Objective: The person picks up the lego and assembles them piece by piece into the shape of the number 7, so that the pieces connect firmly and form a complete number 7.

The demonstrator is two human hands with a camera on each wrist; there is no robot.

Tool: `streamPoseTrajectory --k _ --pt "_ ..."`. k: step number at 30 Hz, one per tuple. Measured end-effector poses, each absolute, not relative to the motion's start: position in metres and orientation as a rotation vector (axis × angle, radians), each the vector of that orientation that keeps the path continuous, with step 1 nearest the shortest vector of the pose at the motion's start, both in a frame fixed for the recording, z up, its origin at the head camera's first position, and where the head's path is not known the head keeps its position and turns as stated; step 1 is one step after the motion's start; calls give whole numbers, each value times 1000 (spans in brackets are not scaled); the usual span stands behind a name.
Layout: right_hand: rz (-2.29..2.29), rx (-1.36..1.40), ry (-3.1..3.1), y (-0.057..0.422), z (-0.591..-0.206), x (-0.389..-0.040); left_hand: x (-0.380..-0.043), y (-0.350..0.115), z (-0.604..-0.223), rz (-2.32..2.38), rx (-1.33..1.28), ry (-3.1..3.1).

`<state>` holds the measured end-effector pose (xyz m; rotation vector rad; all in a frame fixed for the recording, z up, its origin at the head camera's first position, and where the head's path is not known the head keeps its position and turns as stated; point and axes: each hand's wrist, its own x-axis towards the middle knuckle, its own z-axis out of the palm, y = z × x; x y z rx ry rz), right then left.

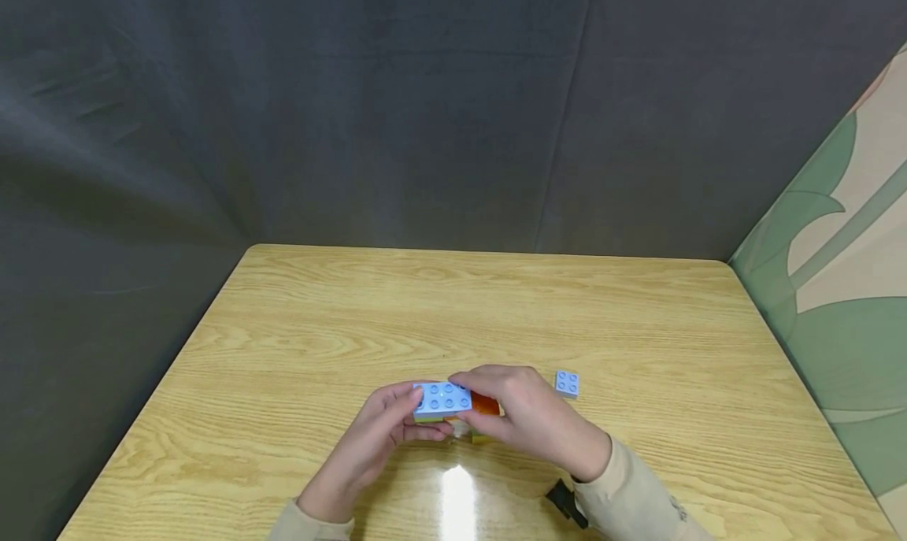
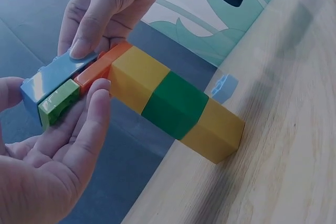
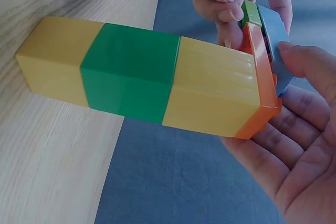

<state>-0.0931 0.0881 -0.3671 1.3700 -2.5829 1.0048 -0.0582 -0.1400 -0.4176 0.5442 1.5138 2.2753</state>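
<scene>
A long light-blue toy brick (image 1: 442, 399) lies studs up across the top of a tower. My left hand (image 1: 375, 431) pinches its left end, thumb on top and fingers beneath by a small light-green brick (image 2: 60, 100). At the other end my right hand (image 1: 527, 407) grips the blue brick between thumb and fingers. An orange piece (image 3: 262, 66) sits directly below, overhanging to the left. Under that the upright tower has a yellow block (image 3: 212, 87), a green block (image 3: 128, 72) and another yellow block (image 3: 60, 61) standing on the table.
A small light-blue brick (image 1: 567, 383) with studs up lies on the wooden table (image 1: 340, 305) beyond my right hand. A black object (image 1: 565, 503) is at my right cuff. Dark cloth (image 1: 425, 116) hangs behind the table, and a leaf-patterned panel (image 1: 843, 328) borders the right side.
</scene>
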Motion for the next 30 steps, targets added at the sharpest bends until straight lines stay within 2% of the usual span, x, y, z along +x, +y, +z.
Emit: streamPoseTrajectory --k 30 --pt "1054 1373 -2631 93 -367 -93 -60 -138 -419 2283 454 1414"
